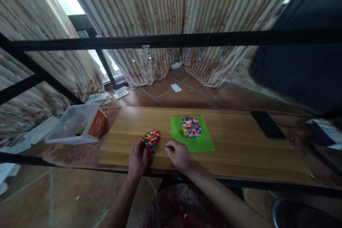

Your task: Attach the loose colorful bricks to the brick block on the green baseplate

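A heap of small multicoloured building bricks (151,140) lies on the wooden board. My left hand (137,159) rests at the heap's near left edge, fingers curved and thumb apart, holding nothing that I can see. To the right of the heap, my right hand (179,154) is closed in a pinch just above the board. Between its fingertips shows a small dark piece, apparently a building brick. Beyond that hand lies a green studded baseplate (207,141). On it stands a block built of many-coloured bricks (191,127), apart from both hands.
A clear plastic box (64,133) with an orange label and a few pieces inside stands left of the wooden board (235,149). A dark flat object (268,124) lies at the board's right. A black metal bar (171,40) crosses beyond the table, before striped curtains.
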The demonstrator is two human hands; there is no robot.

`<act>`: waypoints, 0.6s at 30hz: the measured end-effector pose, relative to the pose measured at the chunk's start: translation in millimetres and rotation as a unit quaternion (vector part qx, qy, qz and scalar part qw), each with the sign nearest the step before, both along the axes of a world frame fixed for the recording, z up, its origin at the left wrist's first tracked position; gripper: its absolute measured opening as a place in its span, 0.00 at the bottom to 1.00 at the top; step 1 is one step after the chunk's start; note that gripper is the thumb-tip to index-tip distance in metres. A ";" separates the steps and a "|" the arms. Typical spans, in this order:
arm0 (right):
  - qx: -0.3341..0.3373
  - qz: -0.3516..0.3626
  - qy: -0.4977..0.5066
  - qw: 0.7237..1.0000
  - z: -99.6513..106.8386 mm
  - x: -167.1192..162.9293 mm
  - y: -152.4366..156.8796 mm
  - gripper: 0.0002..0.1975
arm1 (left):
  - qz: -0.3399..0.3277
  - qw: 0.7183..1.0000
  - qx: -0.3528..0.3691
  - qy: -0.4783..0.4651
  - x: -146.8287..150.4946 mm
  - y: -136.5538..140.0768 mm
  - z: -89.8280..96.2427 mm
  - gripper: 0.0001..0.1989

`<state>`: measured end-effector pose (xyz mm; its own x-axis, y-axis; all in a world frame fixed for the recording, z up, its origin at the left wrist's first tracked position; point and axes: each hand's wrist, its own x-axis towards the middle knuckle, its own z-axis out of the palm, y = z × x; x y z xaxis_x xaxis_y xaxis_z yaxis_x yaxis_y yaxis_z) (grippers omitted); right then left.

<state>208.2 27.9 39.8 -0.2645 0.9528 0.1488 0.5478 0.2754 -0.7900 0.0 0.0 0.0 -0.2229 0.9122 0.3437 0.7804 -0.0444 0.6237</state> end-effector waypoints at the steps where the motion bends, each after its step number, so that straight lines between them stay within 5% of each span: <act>1: -0.001 -0.013 0.031 0.999 1.5 13.3 -5.0 0.06 | 0.003 1.000 0.000 -0.003 -0.3 0.4 -0.4 0.19; 9: -0.048 -0.179 0.131 0.974 10.4 114.5 9.6 0.12 | 0.013 1.000 0.001 -0.002 0.7 1.6 -0.2 0.19; 18: 0.104 -0.135 -0.067 0.983 21.1 112.1 45.7 0.14 | 0.012 1.000 0.016 0.015 2.2 2.8 -0.5 0.20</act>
